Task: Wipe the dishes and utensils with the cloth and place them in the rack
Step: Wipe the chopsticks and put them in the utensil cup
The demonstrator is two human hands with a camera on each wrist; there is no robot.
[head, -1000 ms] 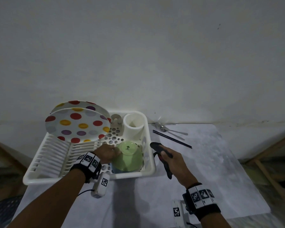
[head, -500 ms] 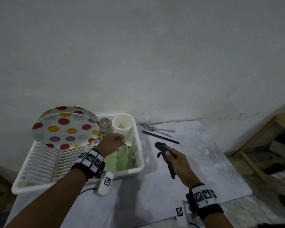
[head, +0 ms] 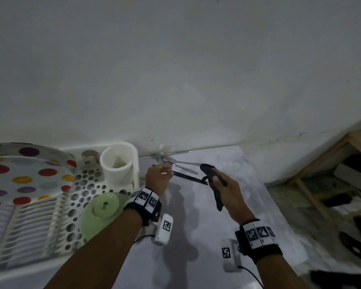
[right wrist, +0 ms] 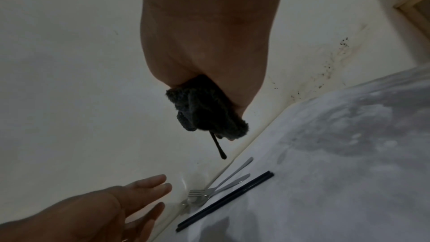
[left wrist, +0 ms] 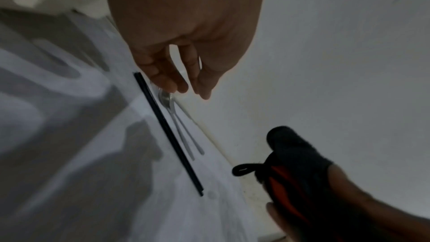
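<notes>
left hand (head: 157, 178) hangs over the bowl ends of the fork (right wrist: 197, 191) and spoon (left wrist: 165, 98) on the worktop (head: 227, 197) by the wall, fingers (left wrist: 163, 78) released, loosely spread and grasping nothing. right hand (head: 227, 191) is off the worktop with fingers clenched round the dark cloth (right wrist: 204, 109). black chopsticks (left wrist: 167, 132) lie just beside the cutlery; the rack (head: 29, 236) at left holds spotted plates (head: 25, 174), a green bowl (head: 100, 213) upside down and a white cup (head: 119, 163).
</notes>
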